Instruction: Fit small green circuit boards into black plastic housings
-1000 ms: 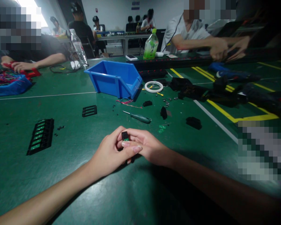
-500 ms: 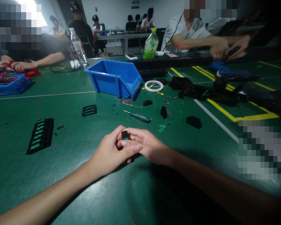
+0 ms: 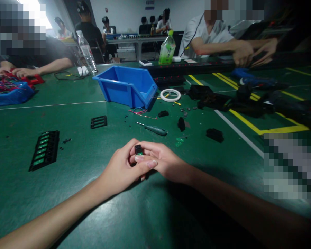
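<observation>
My left hand and my right hand meet on the green table, fingers pinched together around a small black part with a green face. Both hands grip it and rest low on the table. A green-handled screwdriver lies just beyond them. To the left lies a long black frame with green inserts, and a small black grid piece lies farther back.
A blue bin stands at the middle back, with a white tape ring and red wires beside it. Black parts lie scattered on the right. Other people work at the far edges; a green bottle stands behind.
</observation>
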`<state>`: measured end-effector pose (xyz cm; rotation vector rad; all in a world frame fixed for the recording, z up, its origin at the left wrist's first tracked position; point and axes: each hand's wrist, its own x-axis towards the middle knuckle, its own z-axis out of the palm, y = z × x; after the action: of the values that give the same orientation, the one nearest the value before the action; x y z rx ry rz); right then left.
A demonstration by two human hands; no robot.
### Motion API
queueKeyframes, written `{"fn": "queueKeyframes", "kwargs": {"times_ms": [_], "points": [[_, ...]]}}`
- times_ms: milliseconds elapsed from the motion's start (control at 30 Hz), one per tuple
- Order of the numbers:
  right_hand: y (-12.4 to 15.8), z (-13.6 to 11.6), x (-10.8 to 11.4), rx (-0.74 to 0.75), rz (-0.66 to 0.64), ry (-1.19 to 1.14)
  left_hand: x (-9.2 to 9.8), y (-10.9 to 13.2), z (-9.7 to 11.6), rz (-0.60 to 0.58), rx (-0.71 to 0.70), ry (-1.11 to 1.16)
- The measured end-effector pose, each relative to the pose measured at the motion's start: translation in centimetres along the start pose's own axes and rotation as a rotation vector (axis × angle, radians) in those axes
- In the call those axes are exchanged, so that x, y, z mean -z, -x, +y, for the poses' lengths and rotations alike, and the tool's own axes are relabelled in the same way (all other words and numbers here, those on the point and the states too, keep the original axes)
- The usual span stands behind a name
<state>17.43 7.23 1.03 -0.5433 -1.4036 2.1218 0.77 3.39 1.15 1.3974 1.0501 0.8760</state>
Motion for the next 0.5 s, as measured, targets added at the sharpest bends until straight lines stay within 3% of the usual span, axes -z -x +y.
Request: {"fn": "queueKeyframes", "kwargs": {"times_ms": [500], "points": [[-0.14,-0.02,-0.09,0.012,-0.01,-0.011,0.14,-0.04,-0.07,0.007,0.002,0.003]]}}
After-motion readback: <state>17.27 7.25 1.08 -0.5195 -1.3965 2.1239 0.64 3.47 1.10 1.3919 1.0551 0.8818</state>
